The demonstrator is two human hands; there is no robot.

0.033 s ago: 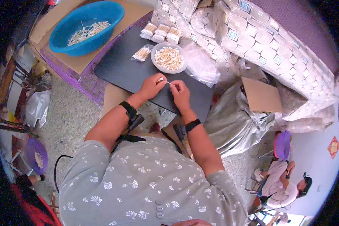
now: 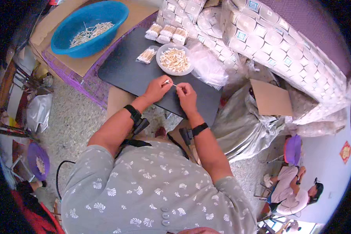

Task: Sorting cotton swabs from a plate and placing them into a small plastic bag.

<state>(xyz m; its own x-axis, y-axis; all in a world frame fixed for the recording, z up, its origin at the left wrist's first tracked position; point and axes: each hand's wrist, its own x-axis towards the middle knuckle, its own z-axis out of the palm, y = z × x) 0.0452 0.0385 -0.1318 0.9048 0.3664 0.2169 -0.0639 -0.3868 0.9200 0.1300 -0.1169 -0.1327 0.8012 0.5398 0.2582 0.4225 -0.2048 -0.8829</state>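
My left hand (image 2: 156,89) and my right hand (image 2: 186,95) meet over a black board (image 2: 124,72), fingertips almost touching. Between them they pinch thin white cotton swabs (image 2: 171,83); how many is too small to tell. Just beyond the hands stands a white bowl (image 2: 174,59) full of loose swabs. A small clear packet of swabs (image 2: 146,55) lies to its left, and several filled packets (image 2: 165,33) sit in a row at the board's far edge. Both wrists wear black bands.
A blue basin (image 2: 89,27) with loose swabs rests on cardboard at the far left. Clear plastic bags (image 2: 208,66) lie right of the bowl. A patterned cushion (image 2: 261,35), a cardboard sheet (image 2: 271,99) and a grey sack (image 2: 238,128) are on the right. Another person (image 2: 292,191) sits at the lower right.
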